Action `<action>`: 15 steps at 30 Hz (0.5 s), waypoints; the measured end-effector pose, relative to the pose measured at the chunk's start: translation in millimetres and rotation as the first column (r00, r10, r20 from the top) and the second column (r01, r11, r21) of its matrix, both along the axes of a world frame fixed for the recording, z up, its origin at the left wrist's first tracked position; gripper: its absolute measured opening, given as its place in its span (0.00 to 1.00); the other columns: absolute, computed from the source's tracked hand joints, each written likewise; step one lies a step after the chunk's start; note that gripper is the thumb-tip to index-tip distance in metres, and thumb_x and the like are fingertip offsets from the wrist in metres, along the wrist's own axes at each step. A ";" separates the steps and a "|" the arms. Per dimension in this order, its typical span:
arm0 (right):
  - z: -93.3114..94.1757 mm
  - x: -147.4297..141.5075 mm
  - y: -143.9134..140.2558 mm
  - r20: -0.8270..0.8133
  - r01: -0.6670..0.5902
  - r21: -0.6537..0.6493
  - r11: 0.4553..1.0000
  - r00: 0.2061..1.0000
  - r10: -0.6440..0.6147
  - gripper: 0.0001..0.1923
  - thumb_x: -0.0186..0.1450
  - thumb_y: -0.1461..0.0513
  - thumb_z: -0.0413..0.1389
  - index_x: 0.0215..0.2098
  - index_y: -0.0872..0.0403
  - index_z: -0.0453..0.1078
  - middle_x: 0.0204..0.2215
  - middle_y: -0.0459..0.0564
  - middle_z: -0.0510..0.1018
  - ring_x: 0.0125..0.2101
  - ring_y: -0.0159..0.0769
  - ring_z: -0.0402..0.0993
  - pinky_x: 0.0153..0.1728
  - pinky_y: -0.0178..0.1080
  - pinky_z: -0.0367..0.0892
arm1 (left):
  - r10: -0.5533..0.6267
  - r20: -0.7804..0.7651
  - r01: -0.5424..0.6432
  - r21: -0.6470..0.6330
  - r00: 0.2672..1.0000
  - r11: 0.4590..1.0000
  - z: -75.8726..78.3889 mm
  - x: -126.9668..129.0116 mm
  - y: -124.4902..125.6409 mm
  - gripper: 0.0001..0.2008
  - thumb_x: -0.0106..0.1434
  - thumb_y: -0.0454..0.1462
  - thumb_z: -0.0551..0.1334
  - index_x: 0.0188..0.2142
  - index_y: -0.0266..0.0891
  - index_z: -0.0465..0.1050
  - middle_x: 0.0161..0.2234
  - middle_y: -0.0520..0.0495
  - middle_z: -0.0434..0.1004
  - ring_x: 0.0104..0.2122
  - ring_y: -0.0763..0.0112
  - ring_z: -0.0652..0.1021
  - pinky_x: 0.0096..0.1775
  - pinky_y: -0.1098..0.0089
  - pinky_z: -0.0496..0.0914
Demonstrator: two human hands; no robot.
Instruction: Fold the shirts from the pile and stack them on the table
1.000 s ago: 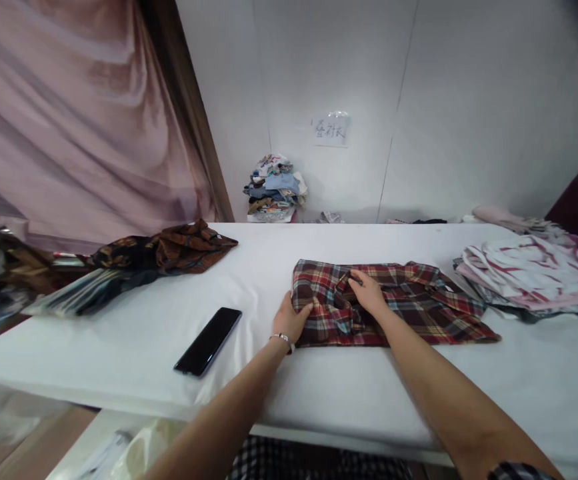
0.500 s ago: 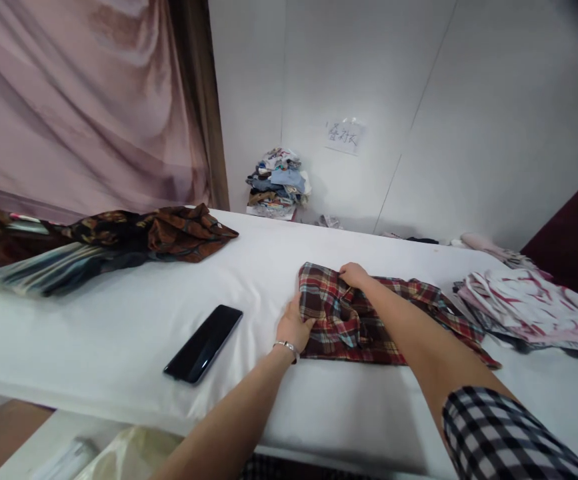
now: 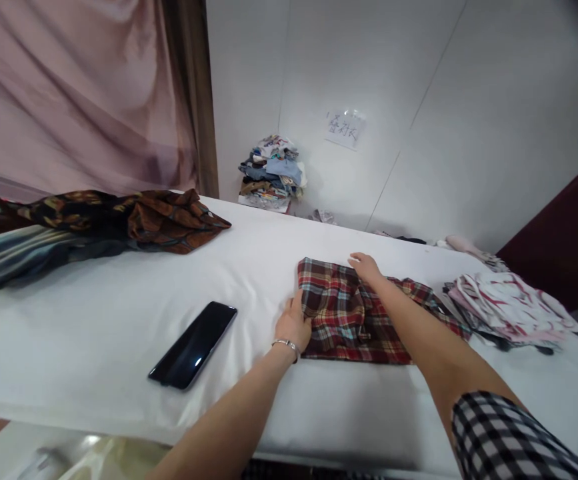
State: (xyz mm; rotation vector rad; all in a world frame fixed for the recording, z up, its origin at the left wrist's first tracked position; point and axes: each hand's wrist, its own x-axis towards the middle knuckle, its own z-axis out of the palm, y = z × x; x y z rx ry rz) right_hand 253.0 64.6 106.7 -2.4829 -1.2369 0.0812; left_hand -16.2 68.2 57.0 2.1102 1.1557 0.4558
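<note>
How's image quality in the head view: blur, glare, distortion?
Head view: the plaid shirt and both hands, left and right, are fairly sharp; the striped cloth at far left is smeared; a small glare spot sits on the phone; the table edge bows from wide-angle distortion; top right corner is vignetted.

The handwritten white paper sign point(image 3: 345, 129) on the wall is too small to read, and the striped dark cloth point(image 3: 13, 257) is cut off at the left edge.

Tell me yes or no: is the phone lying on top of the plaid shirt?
No, the phone lies on the bare white table, left of the plaid shirt.
</note>
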 end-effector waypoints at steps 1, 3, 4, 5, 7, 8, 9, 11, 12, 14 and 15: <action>6.6 -9.4 -5.4 0.003 -0.009 0.052 0.999 1.000 0.008 0.23 0.70 0.59 0.46 0.60 0.56 0.68 0.60 0.54 0.72 0.57 0.39 0.70 0.56 0.39 0.64 | 0.000 0.000 0.000 0.001 1.000 1.000 -0.2 0.1 0.4 0.34 0.61 0.31 0.58 0.67 0.42 0.53 0.60 0.38 0.66 0.52 0.57 0.76 0.52 0.62 0.70; 12.1 -39.3 -20.5 -0.006 -0.090 0.169 0.982 0.996 0.092 0.26 0.70 0.56 0.45 0.64 0.53 0.63 0.64 0.52 0.66 0.62 0.39 0.63 0.61 0.42 0.60 | 0.001 0.015 -0.001 0.005 1.000 1.000 -1.3 0.4 1.5 0.35 0.60 0.31 0.58 0.66 0.44 0.53 0.60 0.39 0.67 0.53 0.57 0.75 0.54 0.63 0.69; 10.3 -57.8 -30.0 -0.018 -0.163 0.224 0.961 0.985 0.171 0.28 0.70 0.54 0.46 0.66 0.52 0.61 0.66 0.51 0.63 0.65 0.40 0.59 0.63 0.44 0.57 | 0.001 0.029 -0.001 0.007 1.000 1.000 -2.0 0.6 2.2 0.35 0.60 0.30 0.58 0.66 0.44 0.53 0.60 0.39 0.67 0.54 0.57 0.75 0.54 0.62 0.68; 5.7 -76.5 -40.4 -0.030 -0.259 0.234 0.937 0.961 0.274 0.30 0.69 0.52 0.47 0.67 0.50 0.59 0.67 0.49 0.59 0.67 0.41 0.54 0.65 0.46 0.53 | 0.000 0.043 0.000 0.010 0.999 1.000 -2.7 0.7 2.9 0.35 0.59 0.30 0.58 0.66 0.45 0.54 0.60 0.39 0.67 0.55 0.57 0.74 0.55 0.62 0.68; -9.7 -107.8 -63.1 -0.064 -0.420 0.171 0.891 0.898 0.436 0.35 0.68 0.49 0.50 0.70 0.50 0.53 0.70 0.49 0.51 0.69 0.43 0.46 0.67 0.49 0.48 | -0.001 0.067 0.000 0.013 0.998 1.000 -3.6 0.9 3.9 0.35 0.59 0.29 0.59 0.66 0.44 0.54 0.59 0.38 0.68 0.55 0.56 0.74 0.55 0.60 0.68; -18.8 -117.8 -75.0 -0.091 -0.450 0.107 0.887 0.884 0.459 0.37 0.67 0.48 0.50 0.70 0.51 0.51 0.71 0.51 0.49 0.70 0.44 0.44 0.68 0.51 0.46 | 0.000 0.072 -0.001 0.014 0.997 1.000 -3.6 0.9 4.2 0.35 0.59 0.30 0.59 0.65 0.43 0.55 0.59 0.38 0.68 0.54 0.56 0.74 0.55 0.60 0.68; -27.7 -123.3 -86.8 -0.115 -0.450 0.037 0.893 0.885 0.451 0.38 0.67 0.47 0.50 0.71 0.53 0.50 0.71 0.53 0.48 0.70 0.46 0.42 0.68 0.53 0.44 | 0.003 0.073 -0.004 0.015 0.997 1.000 -3.4 0.9 4.2 0.35 0.59 0.30 0.59 0.65 0.43 0.55 0.59 0.37 0.68 0.54 0.56 0.75 0.55 0.60 0.68; -42.8 -122.2 -110.0 -0.130 -0.384 -0.083 0.920 0.919 0.372 0.39 0.68 0.46 0.48 0.71 0.55 0.50 0.71 0.56 0.47 0.70 0.48 0.40 0.68 0.55 0.41 | 0.007 0.070 -0.009 0.019 0.998 1.000 -2.6 0.6 3.6 0.34 0.59 0.30 0.59 0.65 0.42 0.55 0.59 0.37 0.68 0.54 0.56 0.75 0.55 0.60 0.68; -48.1 -117.5 -121.0 -0.123 -0.340 -0.121 0.933 0.938 0.325 0.38 0.68 0.46 0.46 0.70 0.55 0.51 0.71 0.56 0.48 0.70 0.47 0.40 0.68 0.56 0.39 | 0.011 0.069 -0.012 0.021 0.998 1.000 -2.2 0.4 3.2 0.34 0.59 0.30 0.59 0.65 0.42 0.55 0.59 0.37 0.68 0.54 0.56 0.75 0.56 0.60 0.68; -53.1 -106.0 -140.3 -0.110 -0.279 -0.158 0.947 0.958 0.264 0.36 0.70 0.46 0.44 0.70 0.53 0.51 0.71 0.54 0.47 0.71 0.46 0.39 0.68 0.55 0.38 | 0.014 0.070 -0.016 0.026 0.997 1.000 -2.3 0.0 2.6 0.33 0.60 0.30 0.59 0.65 0.42 0.56 0.59 0.38 0.68 0.54 0.57 0.74 0.56 0.61 0.67; -52.7 -101.0 -147.9 -0.113 -0.260 -0.172 0.950 0.963 0.243 0.35 0.70 0.46 0.43 0.70 0.53 0.51 0.71 0.53 0.48 0.71 0.45 0.39 0.68 0.55 0.38 | 0.016 0.071 -0.018 0.029 0.997 0.999 -2.8 -0.1 2.4 0.33 0.60 0.30 0.59 0.65 0.43 0.56 0.59 0.38 0.68 0.55 0.56 0.74 0.56 0.60 0.67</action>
